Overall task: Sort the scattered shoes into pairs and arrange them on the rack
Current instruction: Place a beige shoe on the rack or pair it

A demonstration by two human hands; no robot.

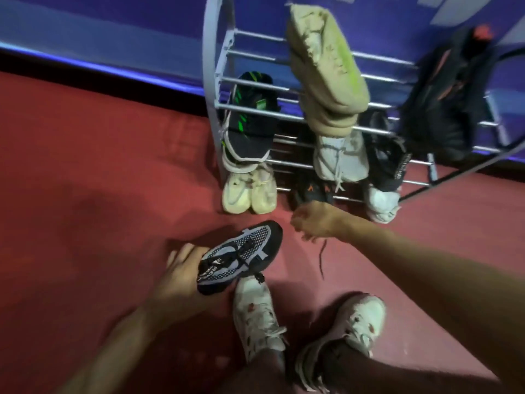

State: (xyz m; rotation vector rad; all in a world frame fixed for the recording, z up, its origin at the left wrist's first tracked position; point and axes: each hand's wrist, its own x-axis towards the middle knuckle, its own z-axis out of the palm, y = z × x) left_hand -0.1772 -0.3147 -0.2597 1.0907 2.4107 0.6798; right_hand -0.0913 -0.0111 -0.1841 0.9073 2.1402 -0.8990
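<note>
My left hand [177,275] grips the heel of a black and grey mesh sneaker [241,254], held just above the red floor. My right hand [315,220] reaches forward, blurred, fingers loosely apart, low in front of the metal shoe rack [255,86]; a thin dark lace [322,258] dangles under it, and I cannot tell whether the hand holds it. On the rack sit a beige sneaker [326,61], a black and green sneaker [251,120], a white sneaker [339,157] and a dark shoe [389,163]. A cream pair [250,191] stands on the floor by the rack's left leg.
A black backpack [443,95] leans on the rack's right side, and a dark cable [466,169] runs across in front of it. My own feet in white sneakers [261,317] stand at the bottom. A purple wall is behind the rack.
</note>
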